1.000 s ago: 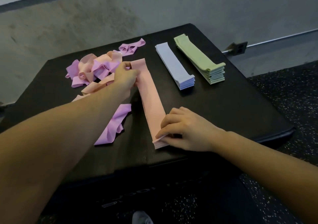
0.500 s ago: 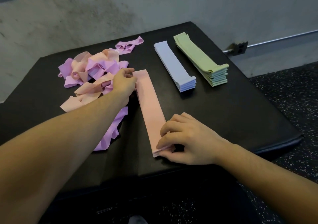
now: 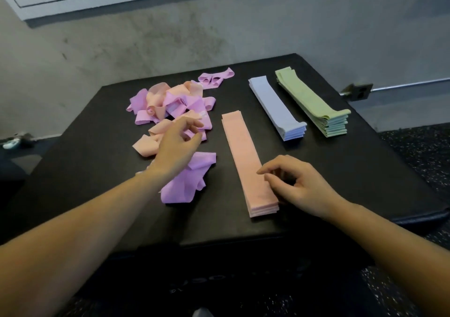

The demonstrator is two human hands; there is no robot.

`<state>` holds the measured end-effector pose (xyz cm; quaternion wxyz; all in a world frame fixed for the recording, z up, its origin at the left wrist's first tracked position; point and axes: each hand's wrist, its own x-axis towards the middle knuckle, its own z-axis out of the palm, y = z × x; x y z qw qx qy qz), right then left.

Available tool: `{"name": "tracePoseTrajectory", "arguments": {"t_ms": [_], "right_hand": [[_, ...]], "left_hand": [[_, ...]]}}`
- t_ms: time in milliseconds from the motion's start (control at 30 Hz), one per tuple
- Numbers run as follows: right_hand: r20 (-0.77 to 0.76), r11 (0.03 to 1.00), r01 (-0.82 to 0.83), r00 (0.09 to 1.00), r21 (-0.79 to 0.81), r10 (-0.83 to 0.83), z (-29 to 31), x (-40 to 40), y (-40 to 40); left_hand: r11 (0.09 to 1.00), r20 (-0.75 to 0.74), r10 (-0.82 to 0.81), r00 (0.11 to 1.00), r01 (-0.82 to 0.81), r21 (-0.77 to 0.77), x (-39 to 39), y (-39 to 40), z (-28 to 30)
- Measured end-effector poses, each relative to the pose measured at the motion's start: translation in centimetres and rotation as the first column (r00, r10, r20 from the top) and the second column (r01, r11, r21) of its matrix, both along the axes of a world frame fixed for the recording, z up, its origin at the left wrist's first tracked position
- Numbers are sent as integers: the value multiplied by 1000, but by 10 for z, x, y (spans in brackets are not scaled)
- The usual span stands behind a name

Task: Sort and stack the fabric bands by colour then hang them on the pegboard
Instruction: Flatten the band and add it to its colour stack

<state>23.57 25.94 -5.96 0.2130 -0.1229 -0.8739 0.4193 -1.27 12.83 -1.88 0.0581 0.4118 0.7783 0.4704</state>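
Head view: black padded table [image 3: 365, 195], grey concrete wall [image 3: 219, 36], both hands [image 3: 299, 187] loosely curled, empty.

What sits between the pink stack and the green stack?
In the head view, the blue stack lies between the pink stack and the green stack, with bare black tabletop strips on either side.

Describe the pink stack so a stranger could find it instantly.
On the black table, three neat stacks lie side by side. The pink stack is the nearest one, left of the pale blue stack and green stack, and the thinnest.
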Motion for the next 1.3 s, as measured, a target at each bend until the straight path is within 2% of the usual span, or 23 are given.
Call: {"name": "tracePoseTrajectory", "arguments": {"t_ms": [133,333,467,600,767,933,1000,1067,1200,1300], "right_hand": [[80,999,-11,997,34,9,15,-21,-12],[95,976,-56,995,209,36,29,-71,-31],[184,955,-111,981,274,62,45,-119,-40],[281,924,-144,959,354,41,57,-175,-50],[339,880,-258,933,398,120,56,-244,-64],[577,752,-300,807,588,-129,41,-300,-60],[644,771,-312,748,556,-162,41,-310,-58],[643,820,-267,750,507,-154,39,-315,-57],[495,755,-190,846,627,-198,35,-310,-62],[388,834,-114,913,540,-127,39,-302,-68]], "left_hand": [[991,-96,33,995,-45,-123,-26,-59,-19],[925,-224,129,966,-198,-323,-65,-127,-45],[948,-170,145,975,-186,-258,-69,-139,-54],[952,-232,83,969,-146,-270,-72,-138,-58],[961,-232,74,970,-131,-244,-76,-140,-60],[967,-252,83,964,-139,-215,-80,-138,-65],[970,-242,79,967,-130,-204,-81,-139,-66],[972,-230,79,970,-126,-198,-82,-139,-67],[980,-207,71,976,-107,-170,-82,-140,-66],[983,-180,75,981,-103,-151,-82,-141,-65]]}}
